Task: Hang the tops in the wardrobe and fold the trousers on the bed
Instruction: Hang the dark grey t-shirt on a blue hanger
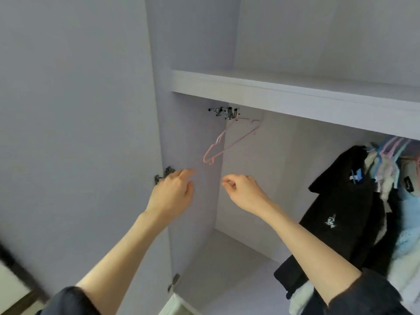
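A black top (pixel 341 214) hangs at the open wardrobe's (pixel 295 87) right; 1 empty pink hanger (pixel 227 142) hangs tilted left.

Home bedroom – open wardrobe (pixel 295 87), clothes (pixel 345 201) on hangers (pixel 227 142).
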Demonstrator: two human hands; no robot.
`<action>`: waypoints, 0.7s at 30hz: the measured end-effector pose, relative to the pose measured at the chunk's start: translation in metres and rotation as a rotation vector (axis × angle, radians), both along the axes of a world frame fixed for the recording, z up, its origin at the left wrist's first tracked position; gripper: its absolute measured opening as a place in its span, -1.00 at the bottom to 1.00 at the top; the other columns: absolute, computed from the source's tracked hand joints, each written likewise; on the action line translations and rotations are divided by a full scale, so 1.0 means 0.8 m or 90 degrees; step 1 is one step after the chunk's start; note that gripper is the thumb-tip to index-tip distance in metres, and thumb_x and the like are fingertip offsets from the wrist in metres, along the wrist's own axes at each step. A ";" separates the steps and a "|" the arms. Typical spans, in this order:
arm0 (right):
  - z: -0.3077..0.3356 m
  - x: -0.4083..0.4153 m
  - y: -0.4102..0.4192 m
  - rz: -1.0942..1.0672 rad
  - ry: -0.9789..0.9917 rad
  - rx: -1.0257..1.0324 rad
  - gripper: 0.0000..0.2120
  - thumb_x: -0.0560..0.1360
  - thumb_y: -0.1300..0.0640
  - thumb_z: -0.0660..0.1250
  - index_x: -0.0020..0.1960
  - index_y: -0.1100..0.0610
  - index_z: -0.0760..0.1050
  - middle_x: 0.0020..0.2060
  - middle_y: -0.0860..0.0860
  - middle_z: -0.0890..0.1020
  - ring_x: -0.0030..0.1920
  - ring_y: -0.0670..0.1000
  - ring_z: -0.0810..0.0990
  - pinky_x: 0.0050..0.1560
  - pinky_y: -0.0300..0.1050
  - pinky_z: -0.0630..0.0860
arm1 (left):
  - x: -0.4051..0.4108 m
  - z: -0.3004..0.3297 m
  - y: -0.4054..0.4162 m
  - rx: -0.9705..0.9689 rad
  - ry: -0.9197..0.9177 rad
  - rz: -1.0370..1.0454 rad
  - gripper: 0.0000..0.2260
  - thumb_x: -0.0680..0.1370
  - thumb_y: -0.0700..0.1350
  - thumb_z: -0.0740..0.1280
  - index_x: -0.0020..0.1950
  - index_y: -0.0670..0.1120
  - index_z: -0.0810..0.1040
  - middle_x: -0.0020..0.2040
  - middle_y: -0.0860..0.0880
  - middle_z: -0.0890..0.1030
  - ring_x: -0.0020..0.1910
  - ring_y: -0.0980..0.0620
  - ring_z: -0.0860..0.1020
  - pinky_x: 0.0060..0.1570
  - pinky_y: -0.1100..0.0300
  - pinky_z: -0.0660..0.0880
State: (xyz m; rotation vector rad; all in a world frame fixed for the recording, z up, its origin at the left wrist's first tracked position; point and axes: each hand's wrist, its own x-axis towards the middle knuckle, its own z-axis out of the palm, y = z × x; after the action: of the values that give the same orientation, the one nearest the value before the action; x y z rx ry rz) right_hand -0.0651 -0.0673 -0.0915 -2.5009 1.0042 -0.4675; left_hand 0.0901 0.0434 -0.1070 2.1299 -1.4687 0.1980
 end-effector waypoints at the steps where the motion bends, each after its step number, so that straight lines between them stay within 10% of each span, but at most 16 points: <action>1: -0.005 0.024 0.031 0.046 -0.003 0.011 -0.76 0.59 0.13 0.17 0.15 0.12 0.56 0.07 0.08 0.65 0.12 0.13 0.57 0.13 -0.04 0.46 | 0.014 -0.006 0.041 -0.006 0.041 0.022 -0.68 0.60 -0.11 0.13 0.34 0.01 0.42 0.21 -0.03 0.54 0.14 -0.16 0.51 0.07 0.01 0.46; 21: -0.085 0.383 0.648 0.809 0.085 0.205 -0.77 0.58 0.09 0.21 0.18 0.08 0.54 -0.01 0.03 0.64 -0.02 0.01 0.59 0.10 -0.10 0.50 | 0.112 -0.107 0.762 -0.110 0.327 0.732 -0.76 0.59 -0.16 0.24 0.23 -0.05 0.53 0.02 0.02 0.61 -0.10 0.12 0.53 -0.05 0.42 0.33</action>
State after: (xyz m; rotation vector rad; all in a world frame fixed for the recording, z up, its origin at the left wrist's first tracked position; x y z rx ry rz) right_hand 0.2411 0.4511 -0.1593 -2.3109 -0.5313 0.2463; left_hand 0.1797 0.6532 -0.1925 2.3700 0.1443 0.1499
